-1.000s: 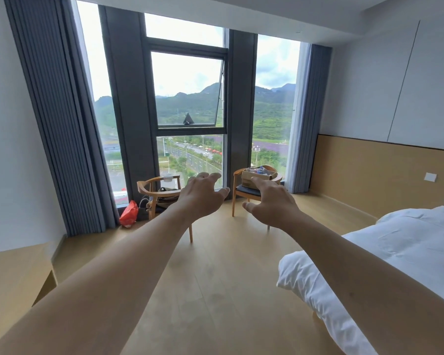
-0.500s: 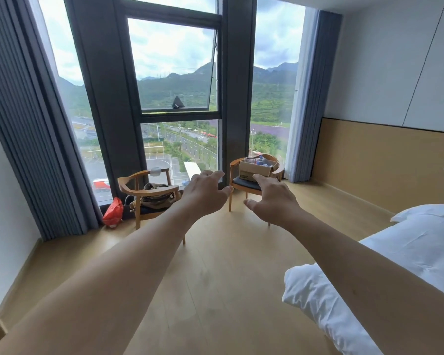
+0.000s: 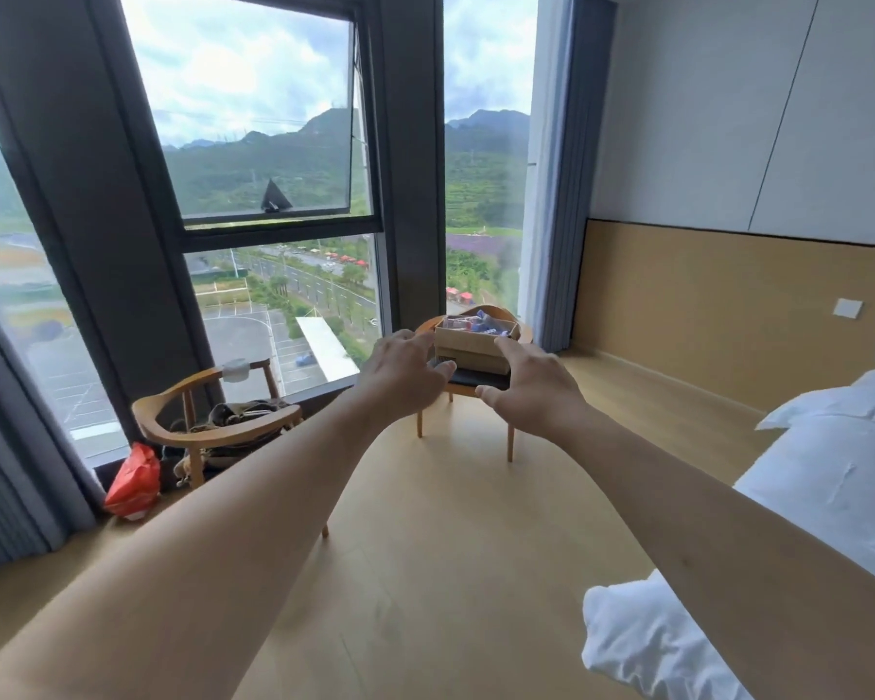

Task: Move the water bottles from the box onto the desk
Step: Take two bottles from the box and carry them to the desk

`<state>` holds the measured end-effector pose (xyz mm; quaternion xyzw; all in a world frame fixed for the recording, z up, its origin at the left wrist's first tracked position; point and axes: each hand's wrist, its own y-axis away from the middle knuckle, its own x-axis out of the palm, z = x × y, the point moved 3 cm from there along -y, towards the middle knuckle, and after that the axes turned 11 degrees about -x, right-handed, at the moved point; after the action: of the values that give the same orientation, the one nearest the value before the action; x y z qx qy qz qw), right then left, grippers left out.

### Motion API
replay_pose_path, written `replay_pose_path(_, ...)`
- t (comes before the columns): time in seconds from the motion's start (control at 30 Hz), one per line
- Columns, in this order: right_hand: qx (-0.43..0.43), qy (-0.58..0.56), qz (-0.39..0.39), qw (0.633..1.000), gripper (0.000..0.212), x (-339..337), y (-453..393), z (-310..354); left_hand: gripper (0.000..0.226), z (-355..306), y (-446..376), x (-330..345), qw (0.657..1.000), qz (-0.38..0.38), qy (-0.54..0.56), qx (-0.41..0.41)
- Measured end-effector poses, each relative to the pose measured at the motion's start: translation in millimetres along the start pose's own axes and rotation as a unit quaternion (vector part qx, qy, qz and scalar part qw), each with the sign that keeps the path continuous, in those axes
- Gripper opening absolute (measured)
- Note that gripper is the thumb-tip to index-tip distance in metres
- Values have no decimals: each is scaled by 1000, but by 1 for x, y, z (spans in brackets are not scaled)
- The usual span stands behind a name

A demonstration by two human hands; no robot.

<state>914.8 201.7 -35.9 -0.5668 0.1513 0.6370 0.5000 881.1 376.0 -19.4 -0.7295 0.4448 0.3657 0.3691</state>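
Note:
A brown cardboard box (image 3: 468,342) stands on a wooden chair (image 3: 478,384) by the window, several steps ahead of me. Blue and purple bottle tops (image 3: 481,324) show above its rim. Both my arms stretch out toward it. My left hand (image 3: 402,376) hovers in the air left of the box with fingers relaxed and spread, holding nothing. My right hand (image 3: 529,389) hangs in front of the box's right side, also spread and empty. Neither hand touches the box. The desk is out of view.
A second wooden chair (image 3: 213,426) with a bag on it stands at the left by the window. A red bag (image 3: 135,479) lies on the floor beside it. A bed with white linen (image 3: 829,477) fills the right side. Wooden floor (image 3: 450,573) stretches between.
I have come closer to the chair with the box, which looks larger now. Both hands stay outstretched and empty, now framing the box.

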Motion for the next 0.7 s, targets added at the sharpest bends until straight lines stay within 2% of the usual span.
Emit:
replay_pose_path(0.13, 20, 5, 13, 1000, 77, 31, -67, -22, 60, 17, -74, 28, 1000, 21, -5, 4)
replay_pose_path(0.3, 10, 11, 8, 1000, 73, 75, -160, -60, 55, 31, -179, 64, 1000, 17, -6, 12)
replay_pose_path(0.53, -2, 6, 1, 1000, 61, 110, -322, -145, 56, 17, -362, 106, 1000, -4, -13, 14)
replay_pose_path(0.7, -1, 0, 2, 1000, 64, 120, -442, -200, 62, 6, -489, 132, 1000, -8, -5, -9)
